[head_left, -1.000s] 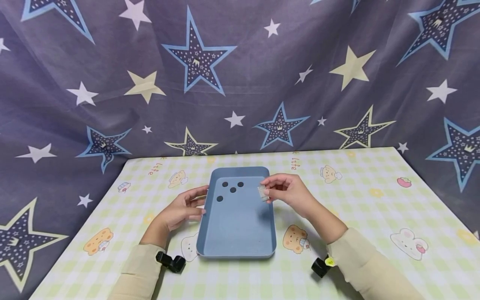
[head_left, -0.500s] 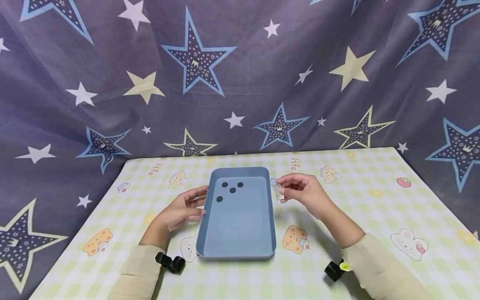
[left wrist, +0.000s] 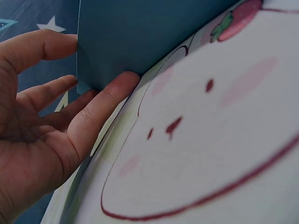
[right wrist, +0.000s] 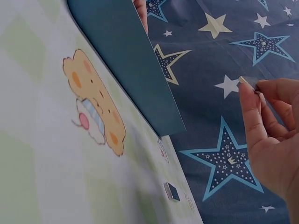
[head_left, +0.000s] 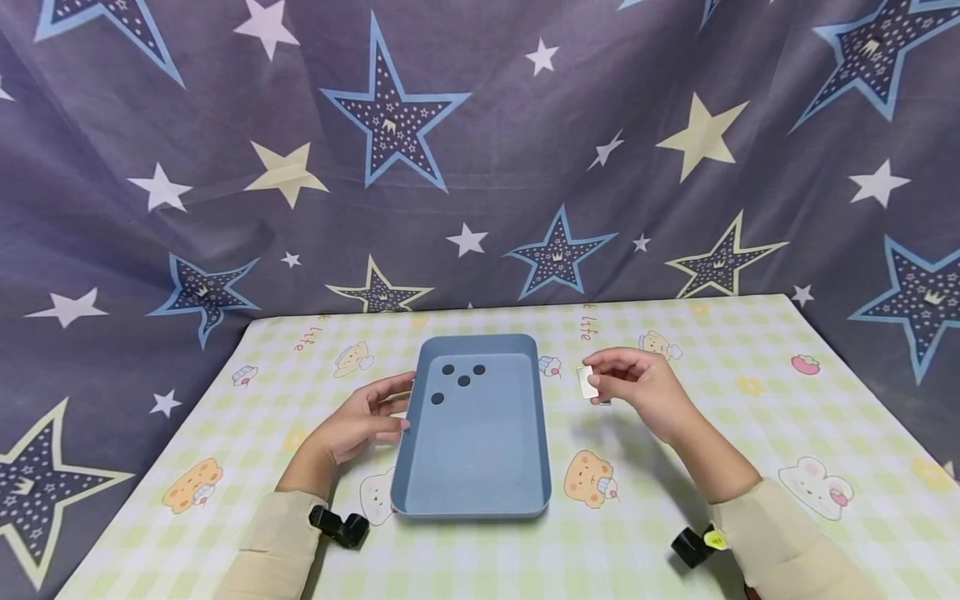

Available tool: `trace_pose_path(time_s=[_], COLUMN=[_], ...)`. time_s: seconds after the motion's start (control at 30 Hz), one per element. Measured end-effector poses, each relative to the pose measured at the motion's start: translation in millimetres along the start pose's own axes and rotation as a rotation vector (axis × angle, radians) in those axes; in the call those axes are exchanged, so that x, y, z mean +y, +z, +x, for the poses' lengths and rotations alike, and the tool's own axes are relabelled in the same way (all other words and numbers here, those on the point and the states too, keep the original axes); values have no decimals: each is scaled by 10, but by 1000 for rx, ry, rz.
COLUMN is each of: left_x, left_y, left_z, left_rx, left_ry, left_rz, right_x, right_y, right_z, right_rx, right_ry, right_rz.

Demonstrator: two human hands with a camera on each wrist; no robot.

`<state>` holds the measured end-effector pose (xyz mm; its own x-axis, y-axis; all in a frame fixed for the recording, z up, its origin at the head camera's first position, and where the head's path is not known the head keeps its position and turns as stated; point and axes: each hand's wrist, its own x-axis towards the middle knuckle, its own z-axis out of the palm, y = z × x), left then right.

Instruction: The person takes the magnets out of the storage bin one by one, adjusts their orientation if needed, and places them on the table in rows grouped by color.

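A blue-grey rectangular tray (head_left: 480, 467) lies on the table. Several flat black discs (head_left: 464, 381) sit at its far left. My left hand (head_left: 365, 421) rests its fingertips against the outside of the tray's left wall; in the left wrist view, the thumb (left wrist: 107, 105) touches low on that wall. To the right of the tray, my right hand (head_left: 637, 387) pinches a small, thin, pale rectangular piece (head_left: 587, 382) above the table. The right wrist view shows this piece (right wrist: 246, 83) nearly edge-on, with a translucent part. What it is, I cannot tell.
A small box-shaped object (right wrist: 172, 192) with a dark top lies on the table; in the head view, the right hand mostly covers it. The table wears a green-checked cloth (head_left: 675, 550) with cartoon prints. A starred curtain (head_left: 465, 125) hangs behind.
My right hand has moved rightward from over the tray's right side to beyond its wall, carrying the pale piece. The left hand, tray and discs have stayed put.
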<state>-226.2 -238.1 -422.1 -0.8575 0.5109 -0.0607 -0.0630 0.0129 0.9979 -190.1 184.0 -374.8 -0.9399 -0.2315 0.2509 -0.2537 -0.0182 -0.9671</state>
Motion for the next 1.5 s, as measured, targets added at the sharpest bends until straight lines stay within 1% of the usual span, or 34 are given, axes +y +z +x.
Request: trace_pose_path(time_s=[0.17,0.3,0.53,0.63,0.9,1.23,1.5], left_x=[4,6,7,7,4,19,21], left_y=[2,4,8,13,27,20,12], left_z=[-3,-5,-5,2,0,-4,-10], left_rx=[-4,-2,2,-1,3,10,16], left_ry=[-1,-4,-12,-10,-10,-21,-27], left_rz=[-1,-5,-1,-2,3,-11,-15], right_x=[34,53,25,4,2,80,132], right_y=[-51,-94,-210,-271,-400,-471,-575], right_z=[-28,-43,-51,-56,-59,-37,-26], right_rx=[11,16,33,37,16,41,66], right_ry=[-24,-27,-51,-49,5,72,122], right_rz=[65,103,52,42,-9,-22,-31])
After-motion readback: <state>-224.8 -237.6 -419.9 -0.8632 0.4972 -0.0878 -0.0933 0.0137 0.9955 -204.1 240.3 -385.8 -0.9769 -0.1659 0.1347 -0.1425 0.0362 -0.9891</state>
